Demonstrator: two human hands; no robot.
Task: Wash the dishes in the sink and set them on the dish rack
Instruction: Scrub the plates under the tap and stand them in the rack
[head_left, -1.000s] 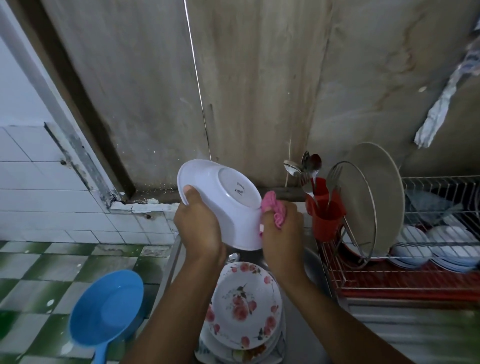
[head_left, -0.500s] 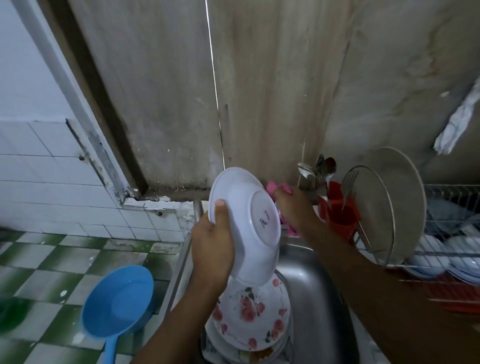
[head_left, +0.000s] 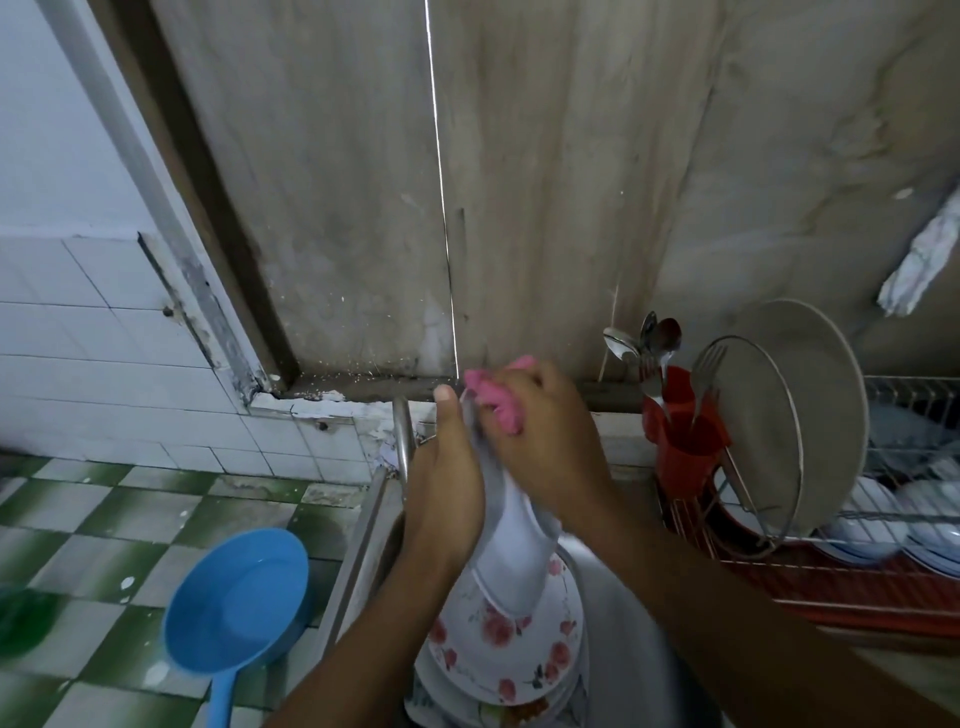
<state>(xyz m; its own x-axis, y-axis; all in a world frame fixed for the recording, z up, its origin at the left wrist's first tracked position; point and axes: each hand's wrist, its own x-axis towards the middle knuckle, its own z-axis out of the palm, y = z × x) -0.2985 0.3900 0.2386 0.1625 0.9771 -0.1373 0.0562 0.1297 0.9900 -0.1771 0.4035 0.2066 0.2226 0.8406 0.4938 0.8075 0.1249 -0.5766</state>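
Plate (head_left: 514, 545) now edge-on between hands (head_left: 447, 493)

White plate (head_left: 514, 551) tilted edge-on above stacked floral plates (head_left: 506, 654)

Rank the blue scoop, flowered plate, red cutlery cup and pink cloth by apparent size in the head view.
1. blue scoop and flowered plate: look alike; the plate is partly covered, so unranked.
2. red cutlery cup
3. pink cloth, partly inside the right hand
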